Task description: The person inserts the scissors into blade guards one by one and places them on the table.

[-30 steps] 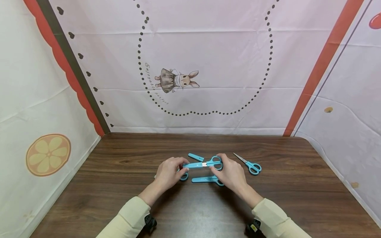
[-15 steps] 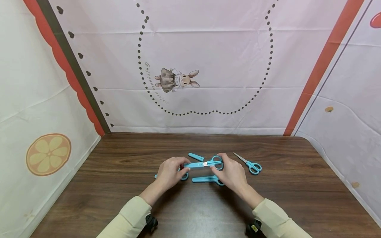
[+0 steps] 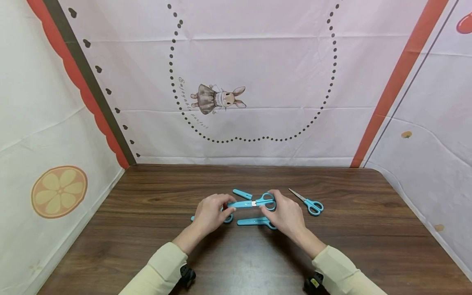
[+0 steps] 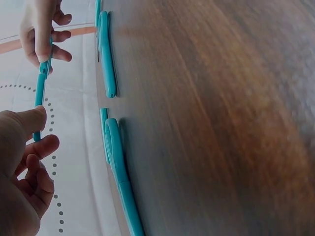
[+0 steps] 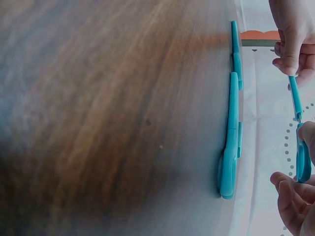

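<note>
Between my two hands, a pair of light blue scissors (image 3: 270, 202) is held level above the table. My left hand (image 3: 210, 213) pinches the far end of the light blue blade cover (image 3: 240, 204) between thumb and fingers. The loops of the handle are gripped by my right hand (image 3: 287, 213). A short strip of bare metal blade (image 3: 254, 203) shows between cover and handle; the rest of the blades is inside the cover. Both wrist views show the scissors (image 4: 45, 66) off the tabletop, with the cover (image 5: 295, 96) in line with the handle.
Below the hands lies a covered pair of scissors (image 3: 254, 221). Another pair (image 3: 228, 218) is partly hidden behind my left hand. A loose blade cover (image 3: 242, 194) lies behind, and bare-bladed scissors (image 3: 312, 206) rest at the right. Printed cloth (image 3: 280, 82) hangs behind the wooden table (image 3: 166, 180).
</note>
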### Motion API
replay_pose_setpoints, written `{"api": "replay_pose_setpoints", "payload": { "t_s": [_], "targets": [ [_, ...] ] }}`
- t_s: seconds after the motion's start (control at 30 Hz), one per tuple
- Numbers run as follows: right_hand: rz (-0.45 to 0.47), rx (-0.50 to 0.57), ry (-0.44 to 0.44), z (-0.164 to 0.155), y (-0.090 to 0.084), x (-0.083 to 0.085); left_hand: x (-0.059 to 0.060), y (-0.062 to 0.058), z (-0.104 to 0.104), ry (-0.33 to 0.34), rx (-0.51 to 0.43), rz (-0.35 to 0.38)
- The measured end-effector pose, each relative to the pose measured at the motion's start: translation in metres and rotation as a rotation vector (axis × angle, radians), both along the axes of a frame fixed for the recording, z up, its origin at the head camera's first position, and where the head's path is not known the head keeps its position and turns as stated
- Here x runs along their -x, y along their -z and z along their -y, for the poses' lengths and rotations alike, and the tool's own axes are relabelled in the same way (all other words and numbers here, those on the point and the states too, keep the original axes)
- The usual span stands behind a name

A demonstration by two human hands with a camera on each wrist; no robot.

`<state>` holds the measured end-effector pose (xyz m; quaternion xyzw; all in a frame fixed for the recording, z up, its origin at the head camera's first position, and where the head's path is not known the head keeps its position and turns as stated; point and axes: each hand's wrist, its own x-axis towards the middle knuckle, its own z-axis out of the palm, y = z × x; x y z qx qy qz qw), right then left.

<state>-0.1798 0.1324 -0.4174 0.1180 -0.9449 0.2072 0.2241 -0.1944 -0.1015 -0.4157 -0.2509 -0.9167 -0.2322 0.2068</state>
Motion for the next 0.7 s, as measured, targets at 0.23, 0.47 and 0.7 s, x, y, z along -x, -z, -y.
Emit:
{"api": "replay_pose_setpoints", "payload": {
  "t_s": [0.23,0.47,0.7],
  "targets": [
    [-0.019,-0.004,-0.005,-0.0006,0.0026,0.0003,-0.0004,0.0006,-0.0010,0.004,-0.017,0.001],
    [-0.017,-0.006,-0.005,-0.0008,0.0015,0.0006,-0.0004,0.0014,-0.0027,0.008,-0.040,0.013],
    [-0.024,-0.003,-0.006,-0.0013,0.0022,0.0007,-0.0004,0.0039,-0.0044,0.014,-0.052,0.005]
  ]
}}
